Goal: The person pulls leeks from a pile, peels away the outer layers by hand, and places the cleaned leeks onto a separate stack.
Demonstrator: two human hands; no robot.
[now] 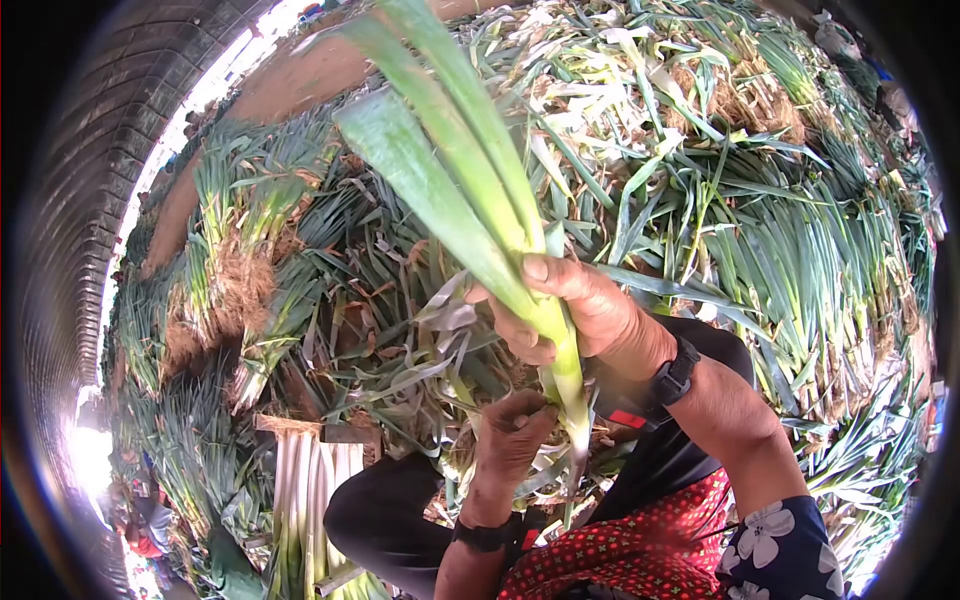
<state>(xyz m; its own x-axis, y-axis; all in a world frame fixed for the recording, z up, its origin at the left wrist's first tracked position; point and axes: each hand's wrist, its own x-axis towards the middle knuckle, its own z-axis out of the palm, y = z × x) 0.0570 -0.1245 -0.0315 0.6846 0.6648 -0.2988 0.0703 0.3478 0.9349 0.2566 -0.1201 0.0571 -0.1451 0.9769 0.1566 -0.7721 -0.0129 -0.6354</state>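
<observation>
A large leek [480,190] is held up at a slant, its broad green leaves fanning to the upper left and its pale base pointing down. My right hand [575,310] is wrapped round the stalk where the leaves part, thumb across the front. Lower down, my left hand [515,430] is closed in a pinch against the left side of the stalk, just above the whitish base. What lies between its fingertips is partly hidden. A thin pale strip hangs below the leek's base.
Trimmed white leeks [305,480] lie lined up at the lower left. Bundled rooted leeks [235,270] stand on the left; another long row [810,280] is on the right. Stripped leaves [400,330] cover the ground before my bent knees. A curved ribbed wall [90,200] rises far left.
</observation>
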